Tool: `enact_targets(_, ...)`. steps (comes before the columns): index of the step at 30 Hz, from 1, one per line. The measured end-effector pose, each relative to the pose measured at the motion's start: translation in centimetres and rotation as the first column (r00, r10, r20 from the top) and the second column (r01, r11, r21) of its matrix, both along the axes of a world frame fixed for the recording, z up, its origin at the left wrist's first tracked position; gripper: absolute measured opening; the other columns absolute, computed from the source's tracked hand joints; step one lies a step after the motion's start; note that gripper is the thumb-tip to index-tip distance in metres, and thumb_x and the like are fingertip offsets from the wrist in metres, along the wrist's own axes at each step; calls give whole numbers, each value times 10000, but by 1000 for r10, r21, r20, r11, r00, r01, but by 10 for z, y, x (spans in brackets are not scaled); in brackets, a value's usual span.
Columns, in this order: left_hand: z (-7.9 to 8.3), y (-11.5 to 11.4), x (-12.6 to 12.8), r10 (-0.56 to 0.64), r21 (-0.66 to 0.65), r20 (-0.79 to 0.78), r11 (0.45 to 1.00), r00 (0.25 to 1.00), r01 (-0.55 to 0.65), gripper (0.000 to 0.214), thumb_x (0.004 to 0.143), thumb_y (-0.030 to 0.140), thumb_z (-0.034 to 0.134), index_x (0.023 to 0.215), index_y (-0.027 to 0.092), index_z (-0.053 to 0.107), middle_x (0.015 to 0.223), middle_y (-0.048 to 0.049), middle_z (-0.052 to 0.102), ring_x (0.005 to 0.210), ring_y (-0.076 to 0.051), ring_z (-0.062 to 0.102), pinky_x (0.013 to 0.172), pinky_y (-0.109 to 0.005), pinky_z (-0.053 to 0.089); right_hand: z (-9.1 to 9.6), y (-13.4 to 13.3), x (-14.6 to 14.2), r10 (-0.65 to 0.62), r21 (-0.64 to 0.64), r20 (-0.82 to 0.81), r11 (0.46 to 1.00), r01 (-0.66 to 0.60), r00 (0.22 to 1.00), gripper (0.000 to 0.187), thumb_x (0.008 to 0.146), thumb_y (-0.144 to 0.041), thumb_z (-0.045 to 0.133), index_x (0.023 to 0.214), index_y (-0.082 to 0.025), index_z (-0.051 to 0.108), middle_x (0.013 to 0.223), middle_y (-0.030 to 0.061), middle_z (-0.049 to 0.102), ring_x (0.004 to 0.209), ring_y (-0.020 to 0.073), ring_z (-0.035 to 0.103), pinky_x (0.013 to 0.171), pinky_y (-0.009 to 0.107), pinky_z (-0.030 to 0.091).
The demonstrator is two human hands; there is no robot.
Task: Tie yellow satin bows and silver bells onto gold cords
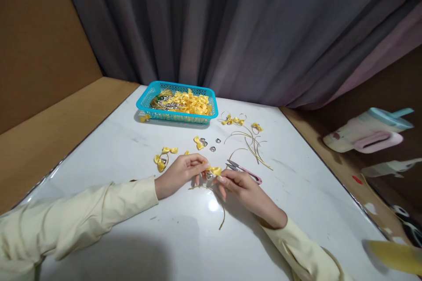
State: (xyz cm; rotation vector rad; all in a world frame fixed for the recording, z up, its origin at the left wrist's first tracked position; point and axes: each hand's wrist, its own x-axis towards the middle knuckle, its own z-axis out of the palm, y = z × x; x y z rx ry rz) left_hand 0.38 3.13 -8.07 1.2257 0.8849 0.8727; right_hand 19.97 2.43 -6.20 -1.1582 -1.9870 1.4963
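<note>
Between my hands is a yellow ribbon bow (216, 170) with a silver heart-shaped charm (209, 176) just below it. My left hand (186, 171) pinches the bow's left side, and my right hand (235, 183) pinches its right side. Under my hands a length of gold cord (216, 195) curves down toward me; whether it joins the bow I cannot tell. Pink-handled thread snips (245, 171) lie just behind my right hand. Left of my left hand rests a yellow bow piece with cord (161, 162). Loose silver hearts (212, 149) and another bow (198, 142) lie beyond.
At the back left stands a blue basket (176, 117) of yellow bows, silver charms and cord. Several bows with cord loops (233, 120) and loose gold cords (255, 149) lie right of it. A tumbler (359, 129) and a bottle (387, 169) are beyond the table's right edge.
</note>
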Motion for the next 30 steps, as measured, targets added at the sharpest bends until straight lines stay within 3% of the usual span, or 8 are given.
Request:
enact_targets(4, -1, 0, 0, -19, -35, 37, 999, 999, 21, 230, 775, 351, 619, 780, 124, 581, 613, 18, 581, 473, -73, 495, 494, -211, 386, -6, 3, 3, 35, -16, 0, 999, -35, 999, 414, 914, -416, 382, 622, -162, 528, 642, 11, 562, 606, 115, 456, 644, 247, 350)
enact_targets(14, 1, -5, 1, -126, -111, 103, 984, 987, 137, 236, 759, 333, 640, 769, 102, 595, 586, 5, 576, 504, -77, 513, 507, -202, 416, -6, 6, -1, -54, -38, 40, 998, 55, 998, 330, 888, -331, 419, 614, -172, 513, 572, -6, 546, 596, 121, 480, 650, 250, 349)
enact_targets(25, 5, -10, 0, -189, -21, 36, 982, 981, 190, 199, 792, 302, 596, 730, 113, 589, 575, -7, 601, 504, -79, 496, 508, -197, 391, -8, 6, -1, -109, -40, 59, 993, 112, 992, 378, 863, -315, 451, 513, -174, 470, 511, -11, 499, 527, 106, 408, 580, 256, 314)
enact_targets(28, 6, -11, 0, -166, 17, -28, 986, 986, 167, 192, 814, 294, 564, 748, 116, 589, 586, -3, 591, 518, -81, 486, 512, -198, 390, -5, 8, 4, -63, -72, 36, 995, 66, 997, 346, 864, -368, 467, 604, -159, 559, 546, -6, 524, 540, 102, 420, 571, 251, 322)
enact_targets(30, 5, -13, 1, -132, 55, -81, 989, 988, 136, 188, 828, 293, 543, 759, 122, 582, 589, 3, 580, 526, -87, 484, 519, -204, 393, 2, 7, 9, -10, -155, -10, 988, 8, 1000, 246, 819, -393, 552, 795, -158, 622, 655, -1, 561, 554, 90, 414, 531, 233, 310)
